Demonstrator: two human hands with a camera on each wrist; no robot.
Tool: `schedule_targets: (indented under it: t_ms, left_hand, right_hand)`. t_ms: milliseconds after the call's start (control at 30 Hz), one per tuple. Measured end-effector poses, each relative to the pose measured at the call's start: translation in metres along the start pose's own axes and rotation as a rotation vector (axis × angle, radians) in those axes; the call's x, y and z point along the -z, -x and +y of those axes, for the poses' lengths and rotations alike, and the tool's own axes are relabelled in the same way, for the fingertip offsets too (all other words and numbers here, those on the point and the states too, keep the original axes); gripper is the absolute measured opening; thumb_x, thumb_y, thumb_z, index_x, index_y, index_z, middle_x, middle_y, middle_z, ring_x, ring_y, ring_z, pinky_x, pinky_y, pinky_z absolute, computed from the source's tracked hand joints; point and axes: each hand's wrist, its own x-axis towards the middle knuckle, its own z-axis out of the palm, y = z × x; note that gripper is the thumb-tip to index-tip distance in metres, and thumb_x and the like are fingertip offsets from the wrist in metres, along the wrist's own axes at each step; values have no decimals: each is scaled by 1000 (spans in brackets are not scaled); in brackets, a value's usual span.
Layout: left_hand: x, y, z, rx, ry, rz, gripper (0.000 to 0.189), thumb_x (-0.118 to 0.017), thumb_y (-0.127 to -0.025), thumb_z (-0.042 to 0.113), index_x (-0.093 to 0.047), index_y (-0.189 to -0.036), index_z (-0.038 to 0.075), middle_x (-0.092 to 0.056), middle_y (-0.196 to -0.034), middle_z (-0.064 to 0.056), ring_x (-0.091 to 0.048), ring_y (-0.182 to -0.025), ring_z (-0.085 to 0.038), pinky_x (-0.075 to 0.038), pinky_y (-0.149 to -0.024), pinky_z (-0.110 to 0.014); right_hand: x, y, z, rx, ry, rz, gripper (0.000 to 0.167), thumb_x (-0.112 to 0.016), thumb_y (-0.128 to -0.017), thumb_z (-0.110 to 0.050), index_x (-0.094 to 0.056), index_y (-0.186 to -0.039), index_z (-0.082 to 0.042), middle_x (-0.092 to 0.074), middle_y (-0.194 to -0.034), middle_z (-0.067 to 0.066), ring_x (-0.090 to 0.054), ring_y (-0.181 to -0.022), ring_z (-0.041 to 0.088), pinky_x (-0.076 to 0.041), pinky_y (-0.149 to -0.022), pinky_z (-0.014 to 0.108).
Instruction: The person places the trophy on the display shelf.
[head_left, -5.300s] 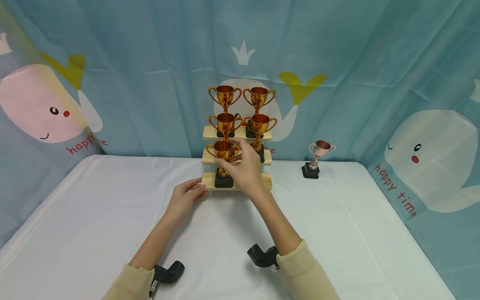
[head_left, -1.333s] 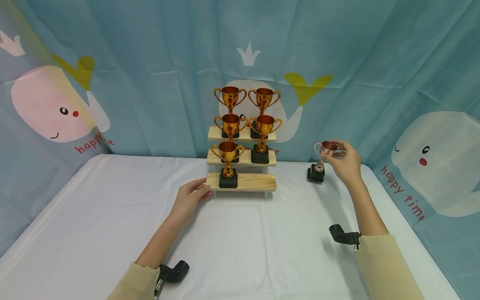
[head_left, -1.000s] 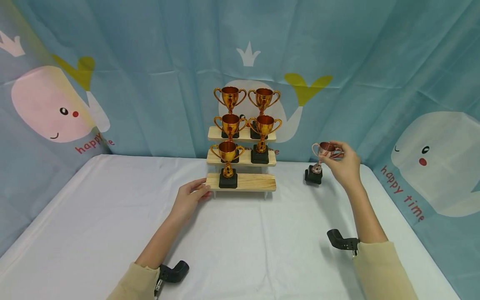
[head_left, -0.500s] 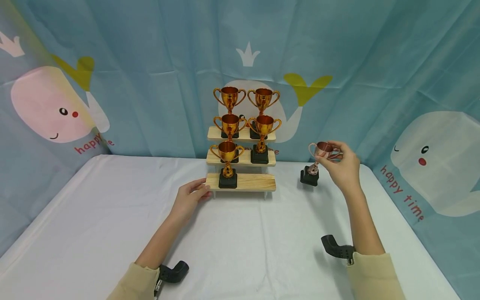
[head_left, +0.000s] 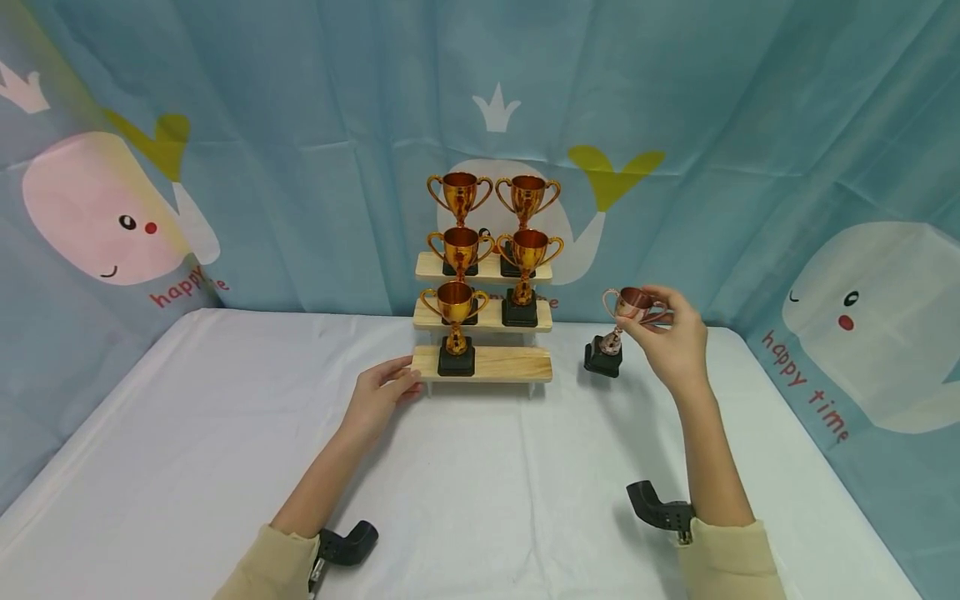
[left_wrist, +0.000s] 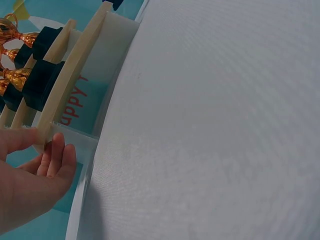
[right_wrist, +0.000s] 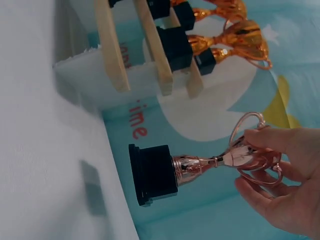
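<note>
My right hand pinches a rose-gold trophy cup by its bowl, the thumb and fingers around it near the handles. The trophy leans, its black base swung toward the shelf, and a separate shadow lies on the cloth in the right wrist view. At the stand's left end, my left hand grips the lowest board of a three-step wooden shelf, thumb above and fingers beneath. A gold trophy stands on the left of that board; its right part is bare wood.
Two gold trophies stand on the middle step, including one at right, and two on the top step, one at right. A white cloth covers the table. Behind hangs a blue printed curtain.
The right hand went from the lowest-step gold trophy to the rose-gold trophy, lifted it, and has carried it left toward the shelf, tilting it. The left hand keeps its hold on the board.
</note>
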Motion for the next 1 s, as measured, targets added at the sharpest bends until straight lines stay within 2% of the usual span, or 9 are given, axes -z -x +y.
schedule_targets:
  t_ms: [467,733,833,900,1000]
  left_hand:
    - [1,0,0,-5,-3,-4,47,-58,-107,1,-47,-150,-13,-64,-112,-11,-69,-88,-5,-60,-88,-19]
    - [2,1,1,-8,-18,-4,47,-59,-107,3,-47,-151,-12,-65,-115,-13,-69,-90,-7,-60,-86,-18]
    - [2,2,1,-9,-21,-7,47,-58,-107,3,-47,-151,-12,-65,-117,-15,-69,-90,-7,-60,-86,-18]
    - [2,2,1,-9,-26,-7,47,-58,-108,3,-47,-151,-12,-65,-118,-15,-69,-89,-6,-60,-86,-18]
    - [1,1,1,-8,-22,-7,47,-58,-108,3,-47,-151,-12,-65,-117,-14,-68,-88,-5,-60,-87,-18]
  right_hand:
    - [-13,9,-19,35,-35,-10,57,-81,-94,-6,-58,-145,1,-61,-127,25,-67,-111,41,-45,-78,0]
    - [-22,13,-31,47,-85,-36,57,-81,-93,-5,-58,-146,0,-62,-132,23,-63,-112,33,-49,-82,5]
    - [-25,15,-35,59,-98,-47,59,-81,-93,-5,-57,-147,0,-62,-134,22,-61,-114,33,-55,-89,14]
    - [-28,16,-37,75,-114,-51,60,-81,-93,-4,-56,-147,1,-61,-135,22,-61,-114,33,-59,-96,28]
    - [-32,17,-40,105,-131,-50,61,-82,-92,-2,-55,-146,2,-61,-135,22,-61,-113,34,-59,-100,47]
